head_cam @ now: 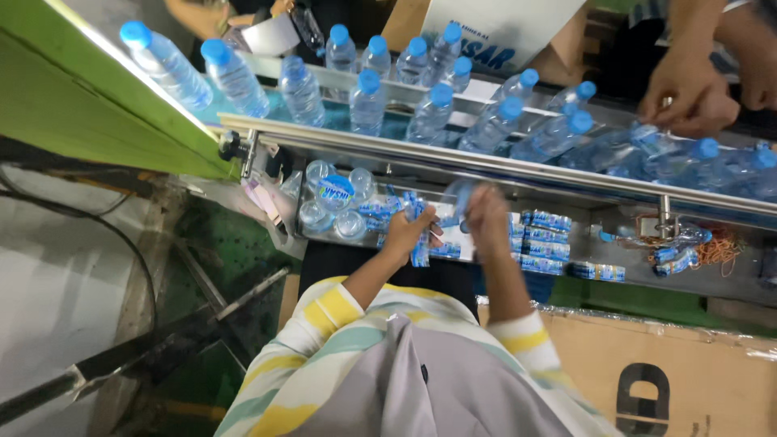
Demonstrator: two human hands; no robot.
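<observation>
My left hand [407,232] grips a bunch of blue and white label sleeves [418,212] over a metal shelf [631,271]. My right hand [487,217] is beside it, fingers closed around a blurred clear water bottle [455,197] just under the conveyor's steel rail [388,146]. Stacks of the same label sleeves [546,241] lie on the shelf to the right of my hands. Several clear bottles with blue caps [368,101] stand on the conveyor above.
Another person's hands [688,93] handle lying bottles at the conveyor's far right. Upside-down bottles [333,202] sit left of my hands. Rubber bands [716,249] lie on the shelf's right end. A cardboard box [672,372] is at lower right, a green panel [73,105] at upper left.
</observation>
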